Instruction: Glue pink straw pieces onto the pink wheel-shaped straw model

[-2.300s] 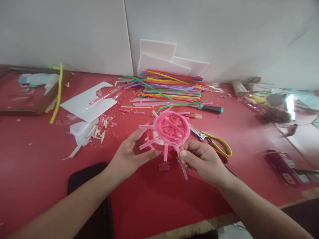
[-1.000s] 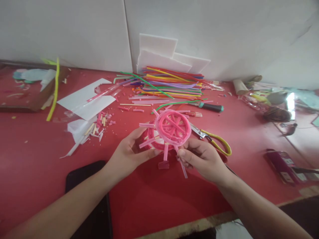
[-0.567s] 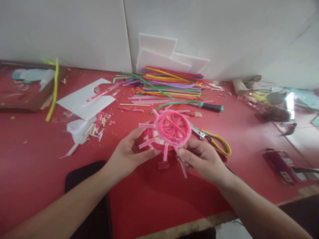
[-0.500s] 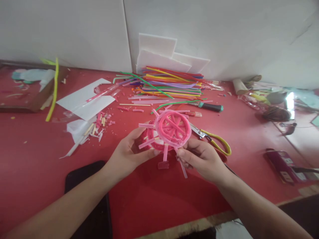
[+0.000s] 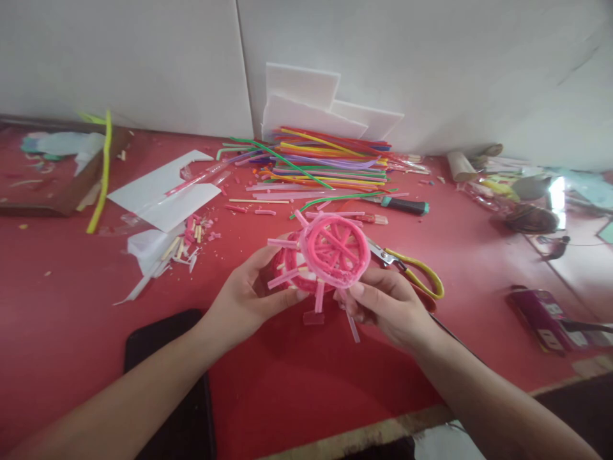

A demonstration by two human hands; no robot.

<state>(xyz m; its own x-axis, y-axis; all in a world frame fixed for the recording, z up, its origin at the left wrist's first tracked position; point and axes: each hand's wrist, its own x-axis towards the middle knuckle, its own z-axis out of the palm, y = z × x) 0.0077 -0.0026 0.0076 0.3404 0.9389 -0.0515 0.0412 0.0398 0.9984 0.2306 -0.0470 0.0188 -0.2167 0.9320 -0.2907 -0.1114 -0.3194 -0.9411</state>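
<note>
A pink spoked wheel model (image 5: 338, 250), built from bent tubes or pipe cleaners with short pink pieces sticking out around its rim, is held up over the red table. My left hand (image 5: 249, 291) grips it from the left, thumb below and fingers partly hidden behind a second round pink part. On the lower right, my right hand (image 5: 383, 300) pinches the rim close to a thin pale pink strip. Just behind my right hand lie scissors (image 5: 416, 268) with yellow handles. A small pink piece (image 5: 313, 318) shows under the model.
Colourful pipe cleaners (image 5: 330, 160) lie in a pile before white foam boards (image 5: 301, 86). A black-handled tool (image 5: 406, 206) sits right of them. Cut scraps (image 5: 191, 239) and white card (image 5: 167, 191) are at left. A black phone-like slab (image 5: 177, 396) is under my left forearm; a purple box (image 5: 541, 319) stands right.
The wheel has turned and shifted slightly to the right. My right thumb has moved a little up along its rim, while my left hand stays nearly still.
</note>
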